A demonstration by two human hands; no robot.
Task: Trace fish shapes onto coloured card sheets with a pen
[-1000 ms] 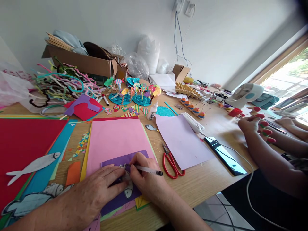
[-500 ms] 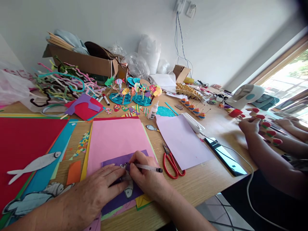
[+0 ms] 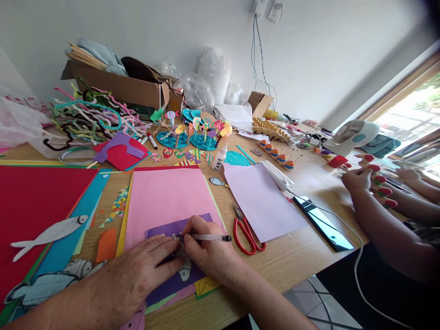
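My right hand [image 3: 208, 250] pinches a pen [image 3: 211, 237], its tip hidden behind the fingers near a small grey paper fish cut-out [image 3: 184, 271]. That cut-out lies on a sheet of purple paper [image 3: 160, 293]. Flat across it, with fingers stretched out, my left hand [image 3: 144, 266] presses the fish and the purple paper down. Under the purple piece is a stack topped with pink paper [image 3: 168, 192]. Red-handled scissors [image 3: 245, 236] lie just right of my right hand. More grey fish cut-outs [image 3: 51, 236] rest to the left on red and blue paper.
A lilac sheet [image 3: 263, 201], a glue bottle [image 3: 219, 158] and a phone [image 3: 323, 223] lie beyond the scissors. Pipe cleaners [image 3: 92, 117] and finished fish models [image 3: 189, 135] stand farther back. At the right, another person's hands [image 3: 357, 178] hold strawberry-like pieces; a white cable [image 3: 357, 266] crosses the edge.
My right hand and the pen have shifted very slightly left along the fish cut-out. My left hand stays in place. The whole view has moved a little.
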